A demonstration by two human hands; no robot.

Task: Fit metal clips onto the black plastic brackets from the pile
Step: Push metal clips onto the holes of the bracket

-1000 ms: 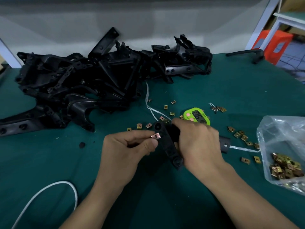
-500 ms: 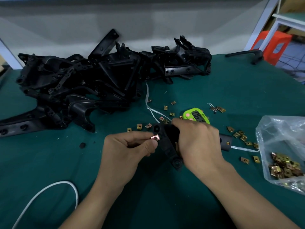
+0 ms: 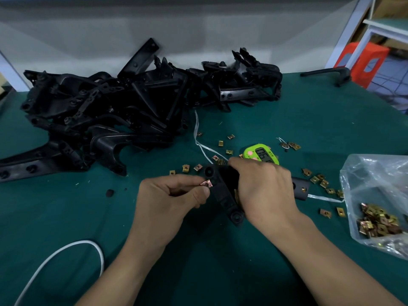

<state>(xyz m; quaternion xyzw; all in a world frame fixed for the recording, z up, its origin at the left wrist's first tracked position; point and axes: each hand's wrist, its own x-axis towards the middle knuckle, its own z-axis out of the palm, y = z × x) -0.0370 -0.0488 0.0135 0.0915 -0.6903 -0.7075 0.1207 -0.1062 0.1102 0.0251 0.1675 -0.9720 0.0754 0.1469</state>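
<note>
My right hand [image 3: 263, 191] grips a black plastic bracket [image 3: 223, 195] just above the green table, covering its middle. My left hand [image 3: 170, 195] pinches a small coppery metal clip [image 3: 206, 183] between thumb and forefinger, right at the bracket's left edge. A big pile of black brackets [image 3: 114, 107] fills the far left of the table. Several loose brass clips [image 3: 229, 152] lie scattered behind and to the right of my hands.
A clear plastic bag [image 3: 375, 195] holding several clips sits at the right edge. A green digital timer [image 3: 261, 153] lies behind my right hand. A white cord [image 3: 55, 255] loops at the near left, and a white string [image 3: 198, 140] runs across the middle.
The clip in my left hand has stayed against the bracket's edge, with only slight shifts of both hands.
</note>
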